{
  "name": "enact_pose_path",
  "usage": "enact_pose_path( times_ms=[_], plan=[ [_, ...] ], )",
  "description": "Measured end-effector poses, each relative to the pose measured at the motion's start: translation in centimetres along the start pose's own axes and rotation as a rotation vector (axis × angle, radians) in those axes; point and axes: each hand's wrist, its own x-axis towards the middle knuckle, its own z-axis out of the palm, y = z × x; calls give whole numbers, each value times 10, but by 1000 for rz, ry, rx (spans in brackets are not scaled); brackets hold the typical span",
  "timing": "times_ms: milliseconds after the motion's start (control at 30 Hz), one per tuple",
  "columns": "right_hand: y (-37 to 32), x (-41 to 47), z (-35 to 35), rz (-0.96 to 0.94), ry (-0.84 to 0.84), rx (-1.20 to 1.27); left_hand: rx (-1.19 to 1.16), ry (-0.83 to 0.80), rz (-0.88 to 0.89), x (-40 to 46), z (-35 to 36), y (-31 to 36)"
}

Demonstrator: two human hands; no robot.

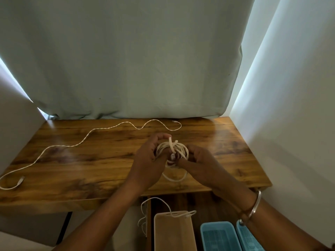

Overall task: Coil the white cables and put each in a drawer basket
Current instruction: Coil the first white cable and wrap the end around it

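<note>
A coiled white cable is held above the middle of the wooden table. My left hand grips the coil's left side, thumb and fingers curled round it. My right hand holds the coil's right side and pinches near its plug end. A loose tail of the coil hangs down to the table edge. A second white cable lies uncoiled across the table's left and back, with a plug at each end. Below the table edge stand a beige basket and two blue baskets.
A third white cable drapes over the beige basket's rim and hangs to its left. A grey-green curtain hangs behind the table. White walls close in on both sides. A bangle is on my right wrist.
</note>
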Motion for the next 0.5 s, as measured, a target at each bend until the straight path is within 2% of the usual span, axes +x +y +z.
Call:
enact_pose_path(
  times_ms=[133,233,300,433,500],
  plan=[
    [5,3,-7,18,-114,106,-50,-1,-59,3,-2,0],
    [7,3,-9,61,-63,137,-67,-66,-78,3,-2,-1],
    [11,2,-6,-15,79,-47,-92,-124,-105,4,-3,-1],
    [22,-3,6,-437,514,-642,-30,-89,-104,5,-5,-1],
    [24,-4,7,-655,602,-854,-6,-69,-76,5,-6,-2]
  ],
)
